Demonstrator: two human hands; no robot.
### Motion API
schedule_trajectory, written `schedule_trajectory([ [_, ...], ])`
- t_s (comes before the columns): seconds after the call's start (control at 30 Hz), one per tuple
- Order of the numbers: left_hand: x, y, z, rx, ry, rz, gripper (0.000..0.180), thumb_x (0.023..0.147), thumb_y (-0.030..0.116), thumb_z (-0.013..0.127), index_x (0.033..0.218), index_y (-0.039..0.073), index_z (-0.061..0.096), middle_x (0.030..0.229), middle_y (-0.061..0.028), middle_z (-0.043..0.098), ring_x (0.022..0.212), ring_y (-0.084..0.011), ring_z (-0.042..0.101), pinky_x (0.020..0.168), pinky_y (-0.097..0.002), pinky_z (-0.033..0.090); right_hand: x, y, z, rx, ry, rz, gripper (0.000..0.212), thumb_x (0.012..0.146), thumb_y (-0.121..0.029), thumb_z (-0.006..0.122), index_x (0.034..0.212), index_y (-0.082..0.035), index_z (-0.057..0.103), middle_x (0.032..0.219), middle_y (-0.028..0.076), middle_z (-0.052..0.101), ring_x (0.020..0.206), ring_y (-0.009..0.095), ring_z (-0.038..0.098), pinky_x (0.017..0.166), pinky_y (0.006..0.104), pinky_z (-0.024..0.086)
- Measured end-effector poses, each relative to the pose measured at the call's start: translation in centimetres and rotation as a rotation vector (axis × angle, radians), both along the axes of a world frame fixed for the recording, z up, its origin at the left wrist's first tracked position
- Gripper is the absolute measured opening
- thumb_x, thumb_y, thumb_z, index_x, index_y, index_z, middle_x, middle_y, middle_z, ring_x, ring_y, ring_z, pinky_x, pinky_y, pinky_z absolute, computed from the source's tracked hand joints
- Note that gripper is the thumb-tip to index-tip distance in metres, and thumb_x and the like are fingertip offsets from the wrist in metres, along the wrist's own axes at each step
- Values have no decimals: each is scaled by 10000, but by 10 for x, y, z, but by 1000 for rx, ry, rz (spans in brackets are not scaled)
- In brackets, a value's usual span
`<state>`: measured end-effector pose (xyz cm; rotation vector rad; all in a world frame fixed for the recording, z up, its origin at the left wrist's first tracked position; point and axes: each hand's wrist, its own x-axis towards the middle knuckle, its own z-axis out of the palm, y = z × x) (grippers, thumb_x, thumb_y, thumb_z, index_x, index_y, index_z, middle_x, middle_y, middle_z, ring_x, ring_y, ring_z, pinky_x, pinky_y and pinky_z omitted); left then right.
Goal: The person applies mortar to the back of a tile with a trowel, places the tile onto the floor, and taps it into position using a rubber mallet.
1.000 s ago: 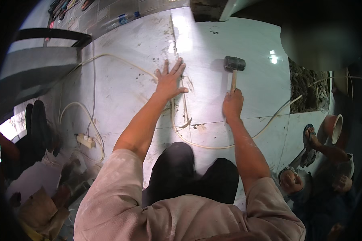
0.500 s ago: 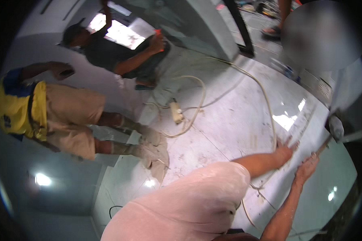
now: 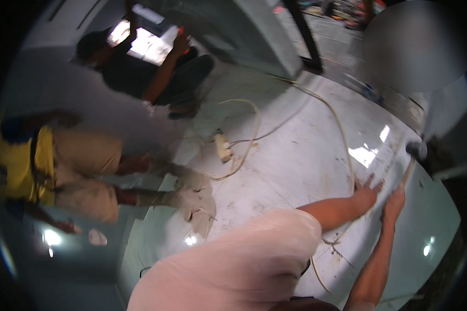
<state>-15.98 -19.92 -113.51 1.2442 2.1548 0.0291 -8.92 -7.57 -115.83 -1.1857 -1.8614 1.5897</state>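
My left hand (image 3: 367,194) lies on the glossy pale floor tile (image 3: 327,155) with its fingers spread, holding nothing. Just right of it, my right hand (image 3: 394,203) is closed round the wooden handle of a mallet (image 3: 416,151). The mallet's dark, rounded head points away from me, close to the far right edge of the tiles. I cannot tell whether the head touches the tile. A pale sleeve covers my left upper arm and partly hides the floor below it.
A cream cable (image 3: 343,124) loops across the tiles to a power strip (image 3: 223,147). One person in a yellow top (image 3: 46,160) stands at the left. Another in dark clothes (image 3: 135,72) crouches beyond, holding something orange. Clutter (image 3: 337,10) lies past the doorway.
The mallet's head has swung left and away from me, with my right hand shifting slightly up. My left hand stays put. The person in yellow has changed arm position.
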Motion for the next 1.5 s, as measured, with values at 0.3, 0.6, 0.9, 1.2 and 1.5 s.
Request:
schedule_trajectory([
  [0.3,-16,3,29,-97,130,-35,1303,602,302,944,1608,98,141,1701,-30,14,1537,-428,58,1084,-779,285,-32,-7,46,335,-143,-66,464,1060,-323,408,959,79,616,884,329,653,855,529,624,769,550,473],
  [0.6,-6,5,39,-126,158,-120,1296,612,350,936,1604,89,143,1699,-28,27,1529,-441,79,1078,-763,325,-18,-8,56,383,-230,-78,454,1058,-345,436,926,66,575,836,342,650,817,524,638,725,563,494],
  [0.9,-10,0,25,-20,146,-104,1145,690,305,874,1591,72,208,1691,-34,87,1513,-474,97,1056,-772,346,107,-71,78,337,-338,1,443,1057,-367,430,961,35,592,693,232,599,632,423,606,621,482,483],
  [1.2,-2,0,51,-30,140,-107,1057,660,332,897,1516,13,366,1654,-150,199,1482,-416,279,1043,-641,448,234,-164,62,162,-636,152,309,1028,-273,528,990,33,521,753,315,623,734,525,627,627,554,480],
  [1.5,-10,-14,43,1,196,-103,1121,704,298,865,1592,87,214,1670,-40,173,1517,-449,118,1065,-760,352,239,-193,99,176,-334,205,301,1014,-280,547,968,18,537,723,313,613,727,531,614,638,555,478],
])
